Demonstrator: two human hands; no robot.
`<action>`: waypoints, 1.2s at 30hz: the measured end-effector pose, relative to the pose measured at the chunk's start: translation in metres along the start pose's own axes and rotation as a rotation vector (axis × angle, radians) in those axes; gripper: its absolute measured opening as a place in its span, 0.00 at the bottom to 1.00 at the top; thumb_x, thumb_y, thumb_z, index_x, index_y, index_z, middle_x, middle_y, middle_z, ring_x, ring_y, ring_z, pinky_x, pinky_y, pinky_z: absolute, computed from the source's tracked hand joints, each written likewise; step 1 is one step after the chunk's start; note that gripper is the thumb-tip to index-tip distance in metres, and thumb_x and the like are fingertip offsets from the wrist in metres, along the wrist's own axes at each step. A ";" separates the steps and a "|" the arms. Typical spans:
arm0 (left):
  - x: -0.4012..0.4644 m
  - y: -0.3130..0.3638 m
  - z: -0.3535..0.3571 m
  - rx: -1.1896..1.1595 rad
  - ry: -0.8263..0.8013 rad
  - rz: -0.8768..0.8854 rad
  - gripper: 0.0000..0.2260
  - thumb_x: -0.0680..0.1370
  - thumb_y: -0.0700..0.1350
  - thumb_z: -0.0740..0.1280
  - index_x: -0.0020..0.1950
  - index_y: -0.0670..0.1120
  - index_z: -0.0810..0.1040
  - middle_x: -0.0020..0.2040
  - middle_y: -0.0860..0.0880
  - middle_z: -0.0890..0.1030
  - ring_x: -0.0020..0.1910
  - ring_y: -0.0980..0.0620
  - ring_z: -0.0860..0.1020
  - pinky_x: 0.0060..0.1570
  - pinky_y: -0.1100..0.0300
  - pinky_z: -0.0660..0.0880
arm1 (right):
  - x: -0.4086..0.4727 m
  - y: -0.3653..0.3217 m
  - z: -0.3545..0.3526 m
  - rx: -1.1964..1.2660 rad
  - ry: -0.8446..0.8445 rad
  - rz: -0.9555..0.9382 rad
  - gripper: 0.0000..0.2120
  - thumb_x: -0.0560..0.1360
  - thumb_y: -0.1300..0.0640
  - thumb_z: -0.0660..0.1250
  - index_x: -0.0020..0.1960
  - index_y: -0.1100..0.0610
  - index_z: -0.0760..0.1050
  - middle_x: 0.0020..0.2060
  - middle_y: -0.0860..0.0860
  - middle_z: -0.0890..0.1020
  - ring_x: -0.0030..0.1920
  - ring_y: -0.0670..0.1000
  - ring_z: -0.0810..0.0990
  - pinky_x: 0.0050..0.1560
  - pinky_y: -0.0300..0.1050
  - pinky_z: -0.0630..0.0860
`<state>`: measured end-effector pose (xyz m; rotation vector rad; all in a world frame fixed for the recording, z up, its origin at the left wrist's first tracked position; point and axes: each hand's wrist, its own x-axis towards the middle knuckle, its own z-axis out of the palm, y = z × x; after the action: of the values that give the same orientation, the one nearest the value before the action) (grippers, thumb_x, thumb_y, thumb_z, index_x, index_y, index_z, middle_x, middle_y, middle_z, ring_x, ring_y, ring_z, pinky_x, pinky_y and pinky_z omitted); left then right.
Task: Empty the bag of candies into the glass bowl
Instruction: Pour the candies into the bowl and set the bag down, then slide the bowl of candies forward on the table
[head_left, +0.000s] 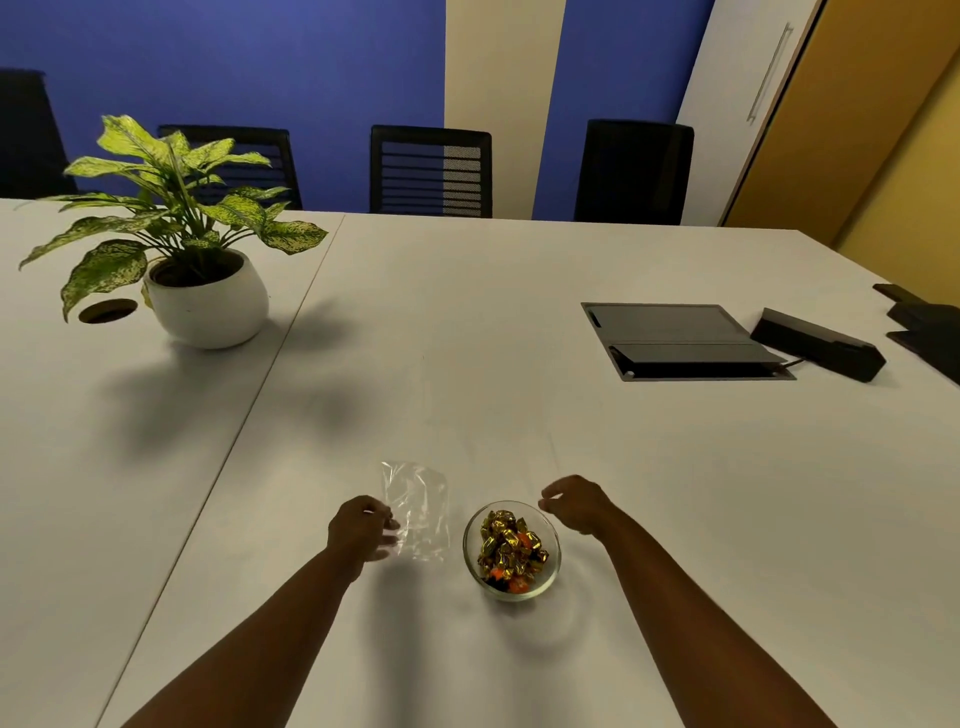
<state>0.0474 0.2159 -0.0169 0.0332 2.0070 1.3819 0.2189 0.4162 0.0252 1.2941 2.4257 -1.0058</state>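
A small glass bowl (551, 566) stands on the white table near me, heaped with gold- and orange-wrapped candies (510, 548). Left of it a clear plastic bag (420, 512) lies flat on the table, with no candy visible inside. My left hand (361, 526) rests at the bag's left edge, fingertips touching the plastic; whether they pinch it is unclear. Just right of and behind the bowl, my right hand (574, 503) hovers with curled, parted fingers and holds nothing.
A potted plant (205, 299) in a white pot stands at the far left beside a cable hole (107, 310). A grey floor-box lid (675, 340) and a black device (821, 344) sit at the far right. Black chairs (431, 171) line the far edge.
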 end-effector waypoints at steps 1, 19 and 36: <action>0.000 -0.004 0.000 0.017 0.017 -0.006 0.10 0.76 0.35 0.60 0.35 0.43 0.72 0.33 0.44 0.77 0.29 0.47 0.76 0.24 0.62 0.74 | -0.001 0.002 0.003 0.018 -0.007 0.021 0.19 0.77 0.53 0.61 0.65 0.60 0.73 0.68 0.57 0.73 0.58 0.54 0.74 0.50 0.43 0.75; -0.009 -0.020 0.000 0.766 0.185 -0.007 0.18 0.78 0.49 0.56 0.59 0.37 0.73 0.62 0.37 0.76 0.62 0.38 0.73 0.60 0.50 0.70 | -0.012 0.011 0.039 0.495 -0.048 0.211 0.13 0.77 0.60 0.58 0.58 0.60 0.77 0.60 0.61 0.77 0.50 0.58 0.77 0.36 0.46 0.78; -0.036 0.047 0.052 -0.316 -0.394 -0.077 0.26 0.77 0.63 0.47 0.63 0.47 0.70 0.64 0.41 0.72 0.65 0.38 0.71 0.55 0.42 0.72 | -0.020 -0.057 0.006 0.741 0.076 0.109 0.17 0.79 0.52 0.56 0.60 0.60 0.76 0.50 0.57 0.78 0.48 0.56 0.78 0.36 0.45 0.79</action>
<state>0.0874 0.2644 0.0308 0.0790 1.4425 1.4954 0.1846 0.3782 0.0570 1.6602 2.0531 -1.9568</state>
